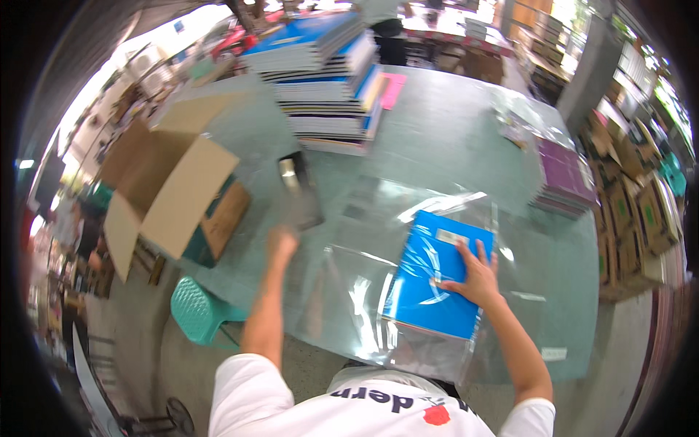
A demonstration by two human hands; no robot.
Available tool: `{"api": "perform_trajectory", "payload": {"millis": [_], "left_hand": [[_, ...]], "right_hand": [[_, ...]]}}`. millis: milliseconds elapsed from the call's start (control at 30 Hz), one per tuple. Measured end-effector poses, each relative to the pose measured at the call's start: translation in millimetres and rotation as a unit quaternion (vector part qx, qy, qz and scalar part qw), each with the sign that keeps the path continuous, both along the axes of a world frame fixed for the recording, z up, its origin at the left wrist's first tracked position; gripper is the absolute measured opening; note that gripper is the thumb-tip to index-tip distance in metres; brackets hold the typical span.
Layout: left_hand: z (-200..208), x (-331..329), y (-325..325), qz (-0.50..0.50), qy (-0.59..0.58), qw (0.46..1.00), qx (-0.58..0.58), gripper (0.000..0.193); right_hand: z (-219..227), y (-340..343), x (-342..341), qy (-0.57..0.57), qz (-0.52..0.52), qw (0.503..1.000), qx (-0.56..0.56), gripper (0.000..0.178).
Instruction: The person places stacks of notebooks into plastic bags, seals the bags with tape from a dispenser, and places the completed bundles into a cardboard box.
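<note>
My right hand [477, 280] lies with fingers spread on a blue softcover book [429, 280] near the front of the table. The book rests on or within clear plastic film [357, 291]; I cannot tell whether it is fully wrapped. My left hand [285, 231] is smeared by motion beside a dark oblong object [295, 178] with a shiny light patch. Whether that hand touches or holds the object cannot be made out, since its fingers are blurred.
A tall stack of books [328, 87] stands at the back of the green table [437, 124], with an open cardboard box [186, 197] at the left. Purple books [564, 175] are piled at the right. A green stool [196, 309] stands by the front left edge.
</note>
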State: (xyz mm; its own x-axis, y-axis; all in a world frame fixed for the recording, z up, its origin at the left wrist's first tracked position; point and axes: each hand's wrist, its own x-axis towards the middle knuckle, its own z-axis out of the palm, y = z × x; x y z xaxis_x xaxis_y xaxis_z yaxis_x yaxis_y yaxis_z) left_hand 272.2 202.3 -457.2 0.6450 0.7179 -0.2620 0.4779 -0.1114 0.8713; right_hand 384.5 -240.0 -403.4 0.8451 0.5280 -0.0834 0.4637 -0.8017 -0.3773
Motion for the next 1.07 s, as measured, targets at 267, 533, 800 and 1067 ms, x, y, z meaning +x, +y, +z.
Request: {"api": "perform_trajectory", "payload": {"millis": [267, 533, 800, 1067], "left_hand": [[77, 81, -255, -0.165, -0.048, 0.931, -0.321, 0.022], [35, 100, -321, -0.216, 0.078, 0.955, -0.188, 0.031], [59, 92, -287, -0.46, 0.175, 0.841, 0.224, 0.036], [-2, -31, -176, -0.294, 0.048, 0.771, 0.563, 0.053]], "right_hand": [[-12, -18, 11, 0.037, 0.034, 0.999, 0.018, 0.114], [-26, -18, 9, 0.02, 0.037, 0.993, 0.106, 0.133], [-16, -26, 17, 0.04, 0.076, 0.994, 0.072, 0.125], [-10, 16, 54, -0.113, -0.048, 0.99, -0.076, 0.063]]}}
